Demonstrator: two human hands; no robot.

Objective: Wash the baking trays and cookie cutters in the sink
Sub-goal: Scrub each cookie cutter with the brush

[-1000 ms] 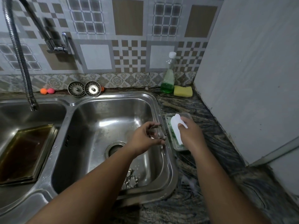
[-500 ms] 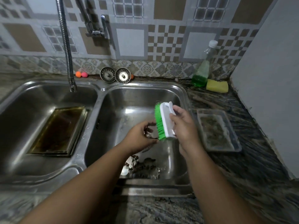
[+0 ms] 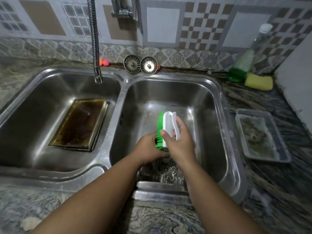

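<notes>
Over the right basin of the steel double sink, my right hand grips a white scrub brush with green bristles facing left. My left hand is curled against those bristles; the cookie cutter it held in the earlier frames is now hidden by the hand and brush. Several metal cookie cutters lie on the basin floor below my hands. A stack of brown, greasy baking trays rests in the left basin.
A flexible faucet hose hangs over the left basin. Two sink strainers lean on the back ledge. A green soap bottle and yellow sponge stand at back right. A clear plastic tray sits on the right counter.
My right hand lifted the brush out of the plastic tray and brought it over the right basin against my left hand. The camera view shifted left and closer.
</notes>
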